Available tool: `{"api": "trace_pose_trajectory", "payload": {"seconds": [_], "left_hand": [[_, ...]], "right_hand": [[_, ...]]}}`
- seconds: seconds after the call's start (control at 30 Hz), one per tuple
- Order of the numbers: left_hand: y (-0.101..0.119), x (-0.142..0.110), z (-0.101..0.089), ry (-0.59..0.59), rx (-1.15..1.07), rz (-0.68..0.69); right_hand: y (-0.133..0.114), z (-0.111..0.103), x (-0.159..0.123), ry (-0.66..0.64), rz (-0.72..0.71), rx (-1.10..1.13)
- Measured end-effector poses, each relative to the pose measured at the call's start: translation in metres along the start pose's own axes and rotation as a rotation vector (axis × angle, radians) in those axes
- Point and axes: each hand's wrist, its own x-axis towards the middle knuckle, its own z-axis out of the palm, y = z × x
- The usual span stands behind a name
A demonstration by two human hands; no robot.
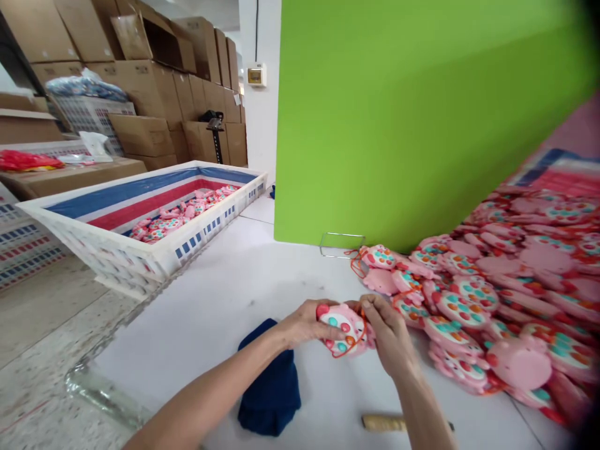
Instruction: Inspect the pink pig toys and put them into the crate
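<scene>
Left hand (pixel 304 323): I'm clasping the pink toy (pixel 341 326) from its left side.
Right hand (pixel 389 334): I'm pinching its right edge.
Toy: sitting between my hands, red cord (pixel 349 350) looping below.

The right forearm (pixel 424 406) hides the middle of a wooden-handled tool (pixel 382 424) behind it, and, above it, its fingers (pixel 382 319) cover part of a pink toy (pixel 340 325).

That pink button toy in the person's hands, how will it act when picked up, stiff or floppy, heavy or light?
The pink toy probably feels stiff, since it keeps its shape between the left hand and right hand. It is likely light for its size, being thin and flat. It seems unlikely to roll, though the orange cord may dangle and snag.
</scene>
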Motion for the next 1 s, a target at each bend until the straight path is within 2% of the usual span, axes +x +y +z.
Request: {"api": "trace_pose_trajectory", "payload": {"seconds": [0.1,0.23,0.3,0.37,0.47,0.53,0.67,0.73,0.83,0.9,1.0], "left_hand": [[-0.012,-0.004,0.004,0.08,-0.257,-0.084],[-0.022,-0.007,0.003,0.169,-0.376,-0.077],[-0.025,-0.005,0.002,0.191,-0.415,-0.065],[-0.028,-0.001,0.0,0.195,-0.449,-0.056],[-0.032,0.003,-0.002,0.212,-0.522,-0.032],[-0.034,0.005,-0.002,0.25,-0.585,-0.006],[-0.036,0.005,-0.001,0.31,-0.595,0.02],[-0.035,0.003,0.001,0.312,-0.535,0.016],[-0.033,-0.001,0.002,0.29,-0.384,0.029],[-0.031,-0.003,0.003,0.259,-0.271,0.071],[-0.03,-0.005,0.004,0.255,-0.181,0.098]], "right_hand": [[0.008,-0.002,0.007,0.115,0.031,0.04],[0.023,-0.025,0.012,0.465,0.095,0.081],[0.028,-0.03,0.006,0.565,0.109,0.055],[0.031,-0.023,-0.003,0.455,0.168,0.085],[0.037,0.003,-0.017,0.135,0.316,0.302],[0.04,0.022,-0.023,0.035,0.342,0.41],[0.039,0.044,-0.025,-0.015,0.212,0.355],[0.038,0.044,-0.024,0.019,0.165,0.239],[0.042,0.037,-0.024,0.035,0.185,0.104],[0.047,0.031,-0.026,-0.019,0.208,0.151],[0.055,0.025,-0.031,-0.101,0.273,0.344]]}}
